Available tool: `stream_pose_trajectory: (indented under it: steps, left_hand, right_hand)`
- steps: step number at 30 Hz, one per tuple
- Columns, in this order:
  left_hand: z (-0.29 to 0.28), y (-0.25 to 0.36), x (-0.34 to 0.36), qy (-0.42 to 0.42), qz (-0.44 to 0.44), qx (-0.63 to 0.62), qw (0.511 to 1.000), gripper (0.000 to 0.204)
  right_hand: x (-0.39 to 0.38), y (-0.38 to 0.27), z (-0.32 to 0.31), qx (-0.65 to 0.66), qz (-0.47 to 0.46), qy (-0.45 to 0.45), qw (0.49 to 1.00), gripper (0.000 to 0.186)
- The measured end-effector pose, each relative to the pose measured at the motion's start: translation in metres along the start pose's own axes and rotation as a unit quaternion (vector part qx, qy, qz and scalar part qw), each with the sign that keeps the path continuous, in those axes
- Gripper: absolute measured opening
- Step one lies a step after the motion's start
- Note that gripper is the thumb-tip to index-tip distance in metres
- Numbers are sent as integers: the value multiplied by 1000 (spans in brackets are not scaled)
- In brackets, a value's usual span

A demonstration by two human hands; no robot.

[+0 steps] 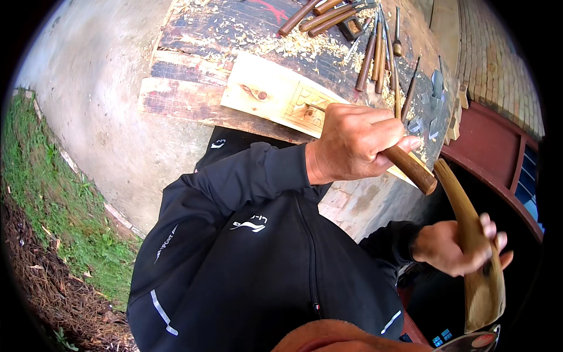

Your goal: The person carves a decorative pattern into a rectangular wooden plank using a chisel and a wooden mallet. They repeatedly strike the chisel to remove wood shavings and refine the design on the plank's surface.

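Observation:
My left hand (360, 141) is wrapped around the brown wooden handle (413, 169) of a carving chisel. Its blade reaches down and left to the carved lines on a pale wooden board (252, 79). The tip appears to meet the wood inside a squarish carved pattern; my fist covers part of the blade and the board. Off to the right, my right hand (454, 249) grips a curved wooden mallet (460, 199). Its narrow end points up toward the chisel's butt, apart from it, and its thick end hangs below.
The board lies on a dark, worn workbench (205, 35) strewn with wood shavings (305, 44). Several chisels with wooden handles (366, 61) lie at the far side, with a small dark block (350, 27) among them. A reddish-brown frame (489, 132) stands at right; grass (58, 199) lies left.

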State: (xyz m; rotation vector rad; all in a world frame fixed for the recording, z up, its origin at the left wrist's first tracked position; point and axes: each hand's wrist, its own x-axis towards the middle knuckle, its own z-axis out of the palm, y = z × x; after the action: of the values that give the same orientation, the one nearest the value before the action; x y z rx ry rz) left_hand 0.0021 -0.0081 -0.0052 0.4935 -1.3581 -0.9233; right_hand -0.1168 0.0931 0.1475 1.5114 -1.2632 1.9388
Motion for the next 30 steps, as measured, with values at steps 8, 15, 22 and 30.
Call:
stream_pose_trajectory:
  steps: [8, 15, 22, 30]
  left_hand:
    - [-6, 4, -10, 8, 33, 5, 999, 47]
    - [-3, 5, 1, -21, -12, 0, 1000, 44]
    - [-15, 4, 7, -65, -40, -27, 997, 43]
    - [-19, -3, 15, 32, -113, -68, 991, 38]
  right_hand:
    - [-23, 0, 0, -529, -121, -282, 791, 56]
    - [-36, 10, -8, -299, -4, -278, 913, 47]
    - [-23, 7, -4, -390, -53, -349, 850, 41]
    - [35, 3, 28, -53, 37, -194, 979, 45]
